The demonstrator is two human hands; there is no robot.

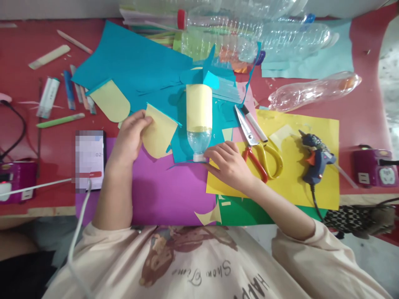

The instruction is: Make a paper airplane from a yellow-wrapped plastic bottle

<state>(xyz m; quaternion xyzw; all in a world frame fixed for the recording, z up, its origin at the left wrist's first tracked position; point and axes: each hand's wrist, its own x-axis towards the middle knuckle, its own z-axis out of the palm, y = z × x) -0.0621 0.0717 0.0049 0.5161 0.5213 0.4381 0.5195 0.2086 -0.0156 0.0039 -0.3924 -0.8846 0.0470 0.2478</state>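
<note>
My left hand (132, 135) pinches a cream paper piece (159, 132) with a rounded end and a thin blue strip along its straight edge. In the middle lies a small clear plastic bottle (199, 139), wrapped in cream paper, its white cap towards me. The fingers of my right hand (229, 166) are closed at that cap; the fingertips are partly hidden. A similar rounded cream piece (111, 101) rests to the left on blue paper (146, 70). To the right of the bottle lie scissors (257, 151) with red and yellow handles, beside a white marker (254, 123).
A blue glue gun (316, 162) lies on yellow paper (296, 193) at the right. Several clear bottles (224, 29) fill the back, and another bottle (314, 89) lies at right. A phone (90, 160) with a cable, purple paper (168, 187) and several pens (60, 120) are nearer the left.
</note>
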